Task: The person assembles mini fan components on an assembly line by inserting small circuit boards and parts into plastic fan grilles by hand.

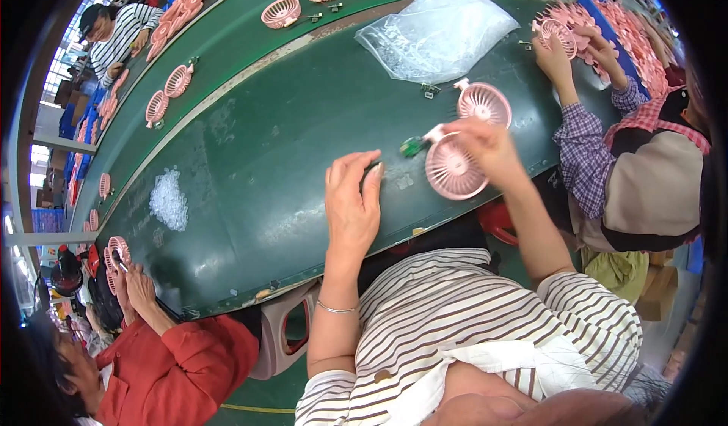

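My right hand [489, 149], smeared by motion, grips a pink round fan housing [455, 169] by its upper edge, just above the green table. A small green circuit board [412, 147] hangs at the housing's neck, on the side toward my left hand. My left hand [353, 202] is raised over the table with thumb and forefinger tips drawn close together. Whatever sits between them, if anything, is too small to make out. Behind my right hand lies a second pink fan housing [484, 104], with a small circuit board [430, 90] beside it.
A clear plastic bag of small transparent pieces [436, 35] lies at the back. A loose heap of clear pieces [168, 200] is at left. Pink housings [281, 12] rest on the green belt [235, 35]. Co-workers handle housings at right [556, 58] and left [138, 289].
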Motion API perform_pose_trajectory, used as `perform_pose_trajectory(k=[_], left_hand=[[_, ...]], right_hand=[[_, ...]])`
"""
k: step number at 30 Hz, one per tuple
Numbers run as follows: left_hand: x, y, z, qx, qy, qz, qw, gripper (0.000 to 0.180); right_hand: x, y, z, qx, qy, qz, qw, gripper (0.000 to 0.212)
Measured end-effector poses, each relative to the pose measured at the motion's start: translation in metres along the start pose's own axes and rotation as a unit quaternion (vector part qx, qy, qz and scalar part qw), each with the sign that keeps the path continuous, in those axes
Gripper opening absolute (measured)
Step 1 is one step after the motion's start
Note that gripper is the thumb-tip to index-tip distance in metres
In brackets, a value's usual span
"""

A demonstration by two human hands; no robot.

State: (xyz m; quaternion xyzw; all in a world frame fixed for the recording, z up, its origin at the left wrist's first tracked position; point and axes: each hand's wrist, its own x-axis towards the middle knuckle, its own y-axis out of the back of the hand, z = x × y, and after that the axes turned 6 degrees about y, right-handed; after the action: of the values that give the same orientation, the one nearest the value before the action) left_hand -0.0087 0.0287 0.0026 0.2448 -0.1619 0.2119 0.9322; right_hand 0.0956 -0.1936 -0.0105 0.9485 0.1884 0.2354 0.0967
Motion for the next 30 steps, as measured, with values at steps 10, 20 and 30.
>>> perform_pose_trajectory(k=[10, 20, 30], left_hand=[[0.047, -0.058, 0.008, 0.158, -0.076, -0.144, 0.974, 0.043], [0.079, -0.089, 0.002, 0.15, -0.017, -0.157, 0.976, 0.02], [0.109, -0.174, 0.017, 0.112, -0.082, -0.18, 0.974, 0.027]], right_hand=[[0.023, 0.075, 0.014, -0.502, 0.096, 0.234, 0.827, 0.021], [0.082, 0.078, 0.02, -0.448, 0.108, 0.078, 0.884, 0.018], [0.066, 0.105, 0.034, -0.305, -0.023, -0.013, 0.952, 0.03]])
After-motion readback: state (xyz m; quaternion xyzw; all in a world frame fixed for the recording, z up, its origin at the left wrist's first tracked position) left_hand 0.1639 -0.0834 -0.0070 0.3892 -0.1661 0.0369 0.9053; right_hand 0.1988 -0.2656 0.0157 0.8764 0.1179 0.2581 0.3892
